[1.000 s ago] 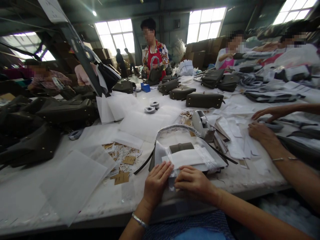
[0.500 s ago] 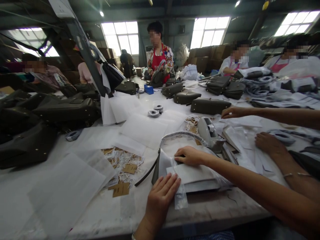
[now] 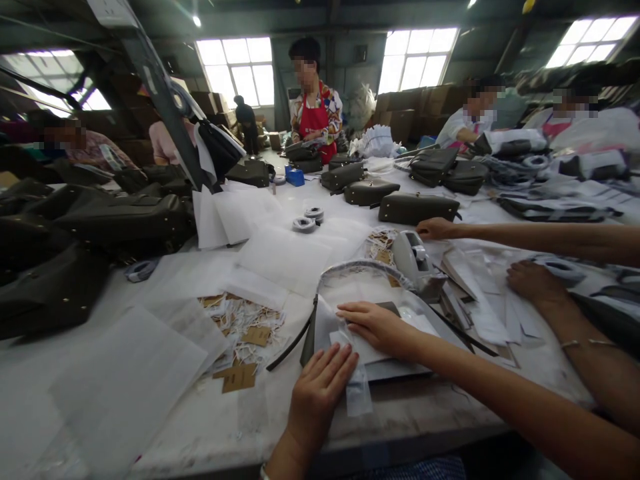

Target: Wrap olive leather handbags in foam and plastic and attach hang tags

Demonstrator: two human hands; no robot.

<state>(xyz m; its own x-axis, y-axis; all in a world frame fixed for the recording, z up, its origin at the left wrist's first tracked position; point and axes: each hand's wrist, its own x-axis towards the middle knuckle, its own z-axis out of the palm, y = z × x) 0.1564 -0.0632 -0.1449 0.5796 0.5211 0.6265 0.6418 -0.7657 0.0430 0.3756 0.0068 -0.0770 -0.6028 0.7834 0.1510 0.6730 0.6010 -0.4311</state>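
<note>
A dark handbag [image 3: 309, 339] lies on the table before me, covered with white paper [image 3: 383, 355], its wrapped handle [image 3: 345, 268] arching toward the far side. My left hand [image 3: 323, 383] rests flat on the bag's near left edge, fingers stretched out. Flat across the paper on top lies my right hand [image 3: 375, 325], its fingers extended and pointing left. Between the two hands a clear plastic strip [image 3: 359, 395] hangs over the near edge. Thin dark straps [image 3: 290, 348] stick out at both sides of the bag.
Just beyond the bag stands a grey tape dispenser [image 3: 411, 255], with a co-worker's hand [image 3: 434, 229] close behind it. Cardboard tags [image 3: 239, 378] and white sheets [image 3: 130, 380] spread to the left. Dark bags [image 3: 125, 217] pile up at far left; several more [image 3: 419, 209] stand farther back.
My right hand has gone from curled fingers to lying flat on the paper, slightly left. My left hand stays put. A co-worker's hand has shifted left behind the tape dispenser.
</note>
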